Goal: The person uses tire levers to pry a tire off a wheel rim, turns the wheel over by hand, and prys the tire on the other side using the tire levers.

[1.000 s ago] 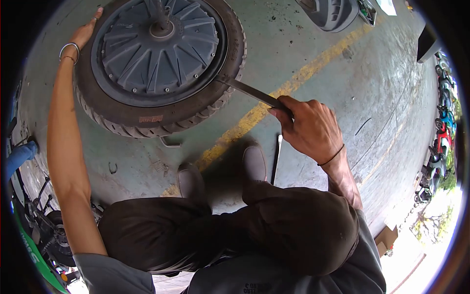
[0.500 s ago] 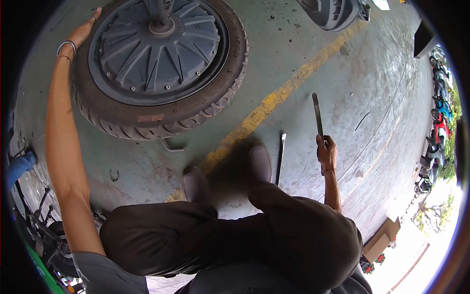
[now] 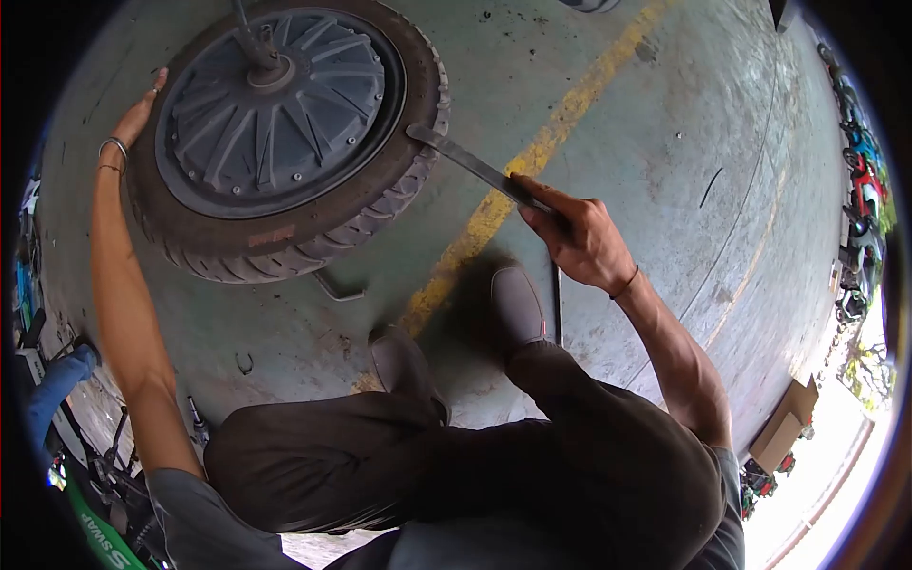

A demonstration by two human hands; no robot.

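A wheel with a black tyre (image 3: 332, 228) and a grey ribbed hub (image 3: 271, 119) lies on the floor at the upper left. My left hand (image 3: 139, 116) rests against the tyre's left edge, its visible fingers stretched out; some are hidden. My right hand (image 3: 584, 237) is closed round a tyre lever (image 3: 475, 166). The lever's curved tip lies over the tyre's right edge; whether it presses on it I cannot tell. Under the tyre's front edge a bent metal rod (image 3: 340, 291) sticks out. Another long bar (image 3: 558, 309) lies beside my right shoe.
A yellow line (image 3: 560, 119) crosses the greenish floor. A small U-shaped metal piece (image 3: 244, 364) lies left of my shoes. Scooters (image 3: 860, 190) stand along the far right, near a cardboard box (image 3: 784, 423). A person's blue-clad leg (image 3: 62, 380) shows at the left.
My right hand has lifted the tyre lever from the right and brought its tip to the tyre's right edge. My left hand stays at the tyre. The view has shifted slightly.
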